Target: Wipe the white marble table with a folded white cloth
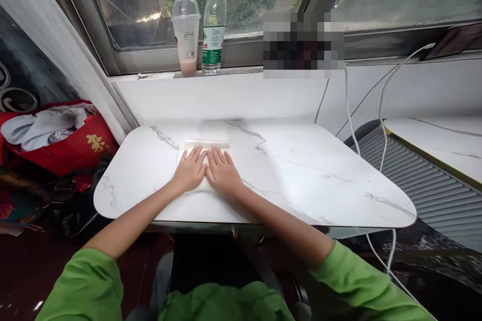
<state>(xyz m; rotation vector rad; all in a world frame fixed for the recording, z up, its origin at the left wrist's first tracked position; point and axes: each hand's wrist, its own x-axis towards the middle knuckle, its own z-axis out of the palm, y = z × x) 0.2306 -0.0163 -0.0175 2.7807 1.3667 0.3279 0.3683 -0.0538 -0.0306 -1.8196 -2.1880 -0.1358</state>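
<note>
A thin white sheet (207, 144), tissue or cloth, I cannot tell which, lies on the white marble-patterned table (286, 180). Its far edge looks folded or raised into a strip. Flat on the sheet's left part rests my left hand (190, 169), fingers stretched forward. My right hand (223, 170) presses beside it, palm down, with its fingers extended too. The thumbs and index fingers of both hands meet or nearly meet in the middle. Much of the sheet is hidden under the palms, and neither hand grips anything.
On the window sill stand a domed plastic cup (187, 40) with a straw and a green-capped bottle (214, 30). A red bag (75, 135) holding clothes sits left of the table. White cables (352, 125) hang at the right, near a ribbed grey surface (433, 180).
</note>
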